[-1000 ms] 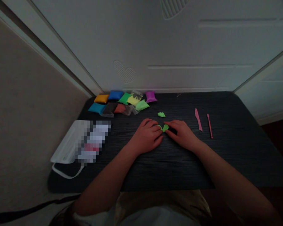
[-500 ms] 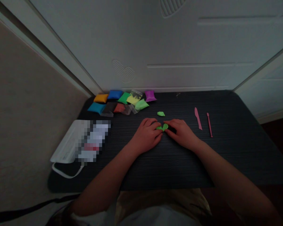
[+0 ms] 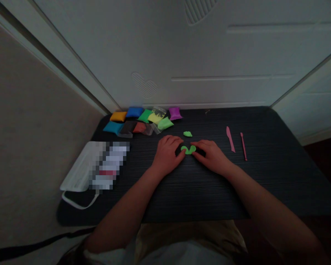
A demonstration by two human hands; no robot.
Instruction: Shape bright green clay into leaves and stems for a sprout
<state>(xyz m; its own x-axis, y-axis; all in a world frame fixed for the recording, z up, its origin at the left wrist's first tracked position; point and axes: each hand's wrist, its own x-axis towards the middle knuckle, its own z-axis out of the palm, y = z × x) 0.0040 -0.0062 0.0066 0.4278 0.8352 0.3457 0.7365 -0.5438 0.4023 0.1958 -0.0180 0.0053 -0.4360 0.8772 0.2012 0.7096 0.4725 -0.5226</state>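
A light green piece of modelling clay [image 3: 192, 149] lies on the dark table in a curved shape with two rounded lobes. My left hand [image 3: 168, 154] is at its left, the thumb tip touching the left lobe while the other fingers stand apart, off the clay. From the other side, my right hand [image 3: 211, 155] holds the right lobe between thumb and forefinger. A smaller lump of green clay [image 3: 187, 134] sits just beyond both hands, touched by neither.
Several coloured clay packets [image 3: 118, 116] are grouped at the back left. A pink plastic knife [image 3: 230, 140] and a thin pink stick tool [image 3: 244, 146] lie at the right. A white face mask [image 3: 81, 167] rests at the left, beside a blurred-out item [image 3: 110, 165].
My left fingers have lifted off the clay and drawn back left, uncovering the left lobe; the thumb stays at it. My right hand keeps nearly the same place.
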